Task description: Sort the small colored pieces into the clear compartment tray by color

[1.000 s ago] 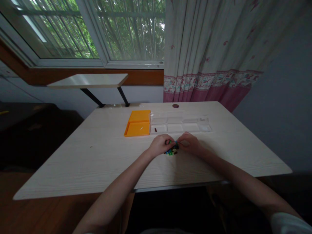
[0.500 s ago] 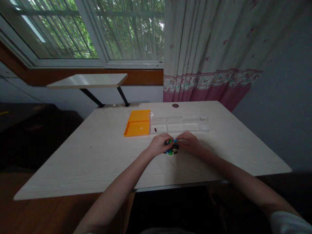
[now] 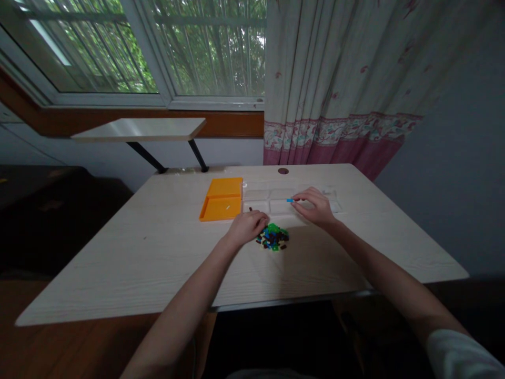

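Observation:
My right hand (image 3: 315, 207) pinches a small blue building brick (image 3: 290, 200) over the clear compartment box (image 3: 282, 212). My left hand (image 3: 248, 227) rests at the left edge of a pile of tiny bricks (image 3: 273, 238) in green, blue, dark brown and cream. Its fingers are curled together, and whatever may be between them is hidden. A dark brown brick (image 3: 250, 209) lies in the box's front left compartment, just beyond my left fingers.
An open orange case (image 3: 220, 188) adjoins the clear box on its left, with a small white piece (image 3: 228, 207) inside. Behind, a raised shelf (image 3: 145, 129) stands at the back left of the pale wooden table (image 3: 158, 263). A round cable hole (image 3: 283, 171) sits near the back edge.
My right hand has moved from the pile forward and right to over the clear box, carrying the blue brick. My left hand has shifted slightly left, uncovering the pile.

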Motion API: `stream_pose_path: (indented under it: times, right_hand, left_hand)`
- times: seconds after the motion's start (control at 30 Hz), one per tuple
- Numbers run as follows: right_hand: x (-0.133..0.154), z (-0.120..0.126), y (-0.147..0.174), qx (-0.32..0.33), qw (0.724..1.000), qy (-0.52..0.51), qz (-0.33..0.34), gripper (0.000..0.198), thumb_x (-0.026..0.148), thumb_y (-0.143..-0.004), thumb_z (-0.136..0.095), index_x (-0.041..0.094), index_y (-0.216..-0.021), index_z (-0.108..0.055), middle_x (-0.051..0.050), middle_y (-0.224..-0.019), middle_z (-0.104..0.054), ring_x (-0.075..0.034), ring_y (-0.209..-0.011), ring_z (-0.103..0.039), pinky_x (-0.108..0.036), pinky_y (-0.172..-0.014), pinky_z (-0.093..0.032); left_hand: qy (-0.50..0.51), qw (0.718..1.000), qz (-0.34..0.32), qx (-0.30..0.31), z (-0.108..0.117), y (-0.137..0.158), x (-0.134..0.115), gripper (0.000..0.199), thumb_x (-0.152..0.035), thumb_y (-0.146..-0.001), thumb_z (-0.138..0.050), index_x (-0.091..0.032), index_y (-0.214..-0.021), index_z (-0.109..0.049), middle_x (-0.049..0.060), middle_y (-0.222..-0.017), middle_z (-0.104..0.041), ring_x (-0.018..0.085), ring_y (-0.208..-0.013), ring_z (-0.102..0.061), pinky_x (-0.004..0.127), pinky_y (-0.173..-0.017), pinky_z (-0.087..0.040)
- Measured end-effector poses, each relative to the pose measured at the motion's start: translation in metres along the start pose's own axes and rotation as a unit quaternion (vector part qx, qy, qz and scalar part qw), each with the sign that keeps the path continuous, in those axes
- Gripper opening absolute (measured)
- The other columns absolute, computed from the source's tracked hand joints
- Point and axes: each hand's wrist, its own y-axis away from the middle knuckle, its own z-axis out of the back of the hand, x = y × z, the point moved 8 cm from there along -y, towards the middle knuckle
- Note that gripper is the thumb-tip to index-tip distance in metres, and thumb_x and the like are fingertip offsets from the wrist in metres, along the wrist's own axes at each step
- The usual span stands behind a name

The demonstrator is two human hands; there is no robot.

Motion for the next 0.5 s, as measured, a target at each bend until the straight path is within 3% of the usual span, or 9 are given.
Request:
stream_pose_path:
  times: [0.13,0.5]
  right_hand:
    - [-0.010,0.000,0.002,-0.042,0.998,0.019,-0.034,0.008,0.025,-0.078,-0.058,0.021,-0.082,-0.063,-0.003,-0.071,-0.064,-0.016,-0.068,-0.056,-0.032,-0.068,-0.044]
    - [-0.025,-0.014,0.029,-0.044,0.996,0.063,-0.051,0.012,0.025,-0.078,-0.057,0.019,-0.085,-0.065,-0.001,-0.065,-0.061,-0.015,-0.065,-0.054,-0.029,-0.067,-0.043]
  left_hand:
    - [-0.013,1.000,-0.001,0.013,-0.003,0.000,0.000,0.024,-0.030,-0.086,-0.039,-0.020,-0.088,-0.061,0.003,-0.082,-0.066,0.014,-0.072,-0.059,0.023,-0.060,-0.041]
    - [-0.008,0.999,-0.001,0.036,-0.007,0.000,-0.004,0.025,-0.030,-0.087,-0.040,-0.020,-0.091,-0.062,0.002,-0.087,-0.067,0.014,-0.078,-0.061,0.023,-0.066,-0.043]
